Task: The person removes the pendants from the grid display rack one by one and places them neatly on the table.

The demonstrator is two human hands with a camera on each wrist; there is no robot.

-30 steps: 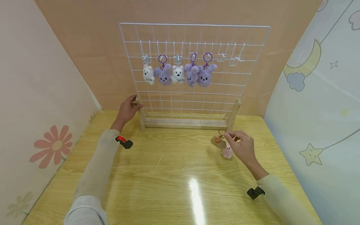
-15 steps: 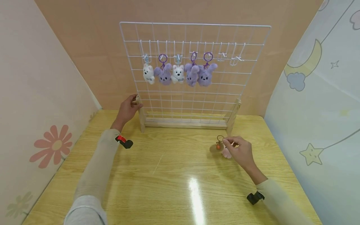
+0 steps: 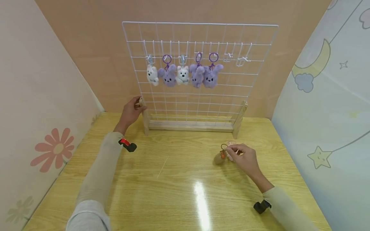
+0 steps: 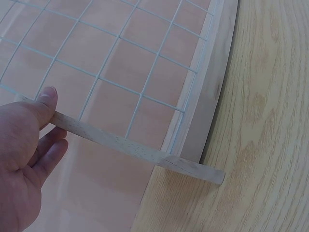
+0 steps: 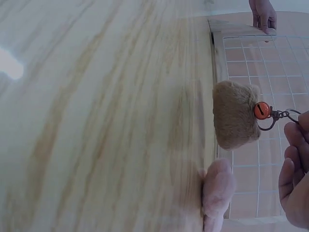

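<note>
With thumb and fingertips, my right hand (image 3: 244,158) pinches the metal ring of a brown plush keychain (image 3: 219,158). An orange bell (image 5: 262,110) is fixed at the plush's top, and it hangs low over the table. Behind that hand lies a pink plush keychain (image 5: 218,186) on the table, partly hidden in the head view. My left hand (image 3: 130,114) grips the left wooden post (image 4: 111,140) of the rack between thumb and fingers. Higher up, white dog plush keychains (image 3: 182,75) and purple plush keychains (image 3: 211,77) hang from hooks on the white wire grid (image 3: 199,94).
At the grid's right end are two bare hooks (image 3: 242,60). The rack's right wooden post (image 3: 239,120) stands behind my right hand. A wooden table (image 3: 173,192) extends in front, with patterned walls on both sides.
My right hand has moved down and slightly left with the brown plush keychain, toward the table. The pink plush is now more covered by the hand. The left hand stays on the post.
</note>
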